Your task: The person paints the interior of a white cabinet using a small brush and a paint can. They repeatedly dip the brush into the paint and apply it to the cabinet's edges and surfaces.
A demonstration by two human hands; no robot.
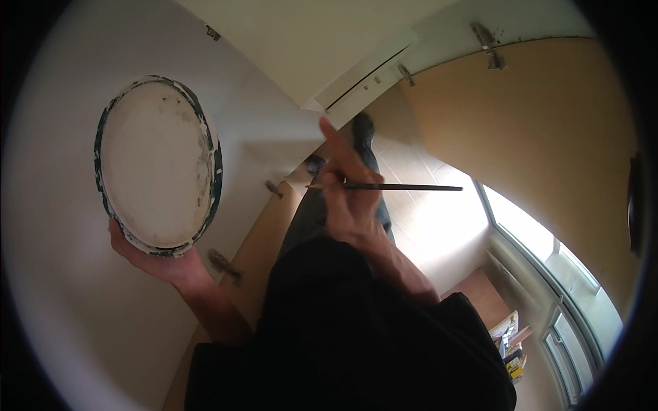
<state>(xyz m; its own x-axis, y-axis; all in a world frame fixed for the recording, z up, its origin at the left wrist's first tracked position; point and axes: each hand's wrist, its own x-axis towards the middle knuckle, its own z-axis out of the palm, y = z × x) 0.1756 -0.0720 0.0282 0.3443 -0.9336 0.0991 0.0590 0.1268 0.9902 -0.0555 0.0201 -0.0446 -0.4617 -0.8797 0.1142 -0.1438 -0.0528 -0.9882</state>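
Observation:
My left hand (159,267) grips the lower rim of a round, shallow lid or dish (154,164). Off-white covers its inner face, with dark smudges along the right side. Its dark green rim is flecked with white, paint-like patches. In front of my legs, my right hand (354,195) holds a slim artist's paintbrush (421,187) crosswise between thumb and fingers. The light brown tip points left and the dark handle sticks out to the right. One finger of this hand is stretched upward, away from the brush. The brush and the round piece are apart.
Pale panels (61,216) with metal hinges (223,264) stand along the left. A tan door panel (529,113) with hinges (488,46) spans the upper right. Beyond the sunlit tiled floor (411,221) is a window (570,277). Several books or boxes (511,349) stand at lower right.

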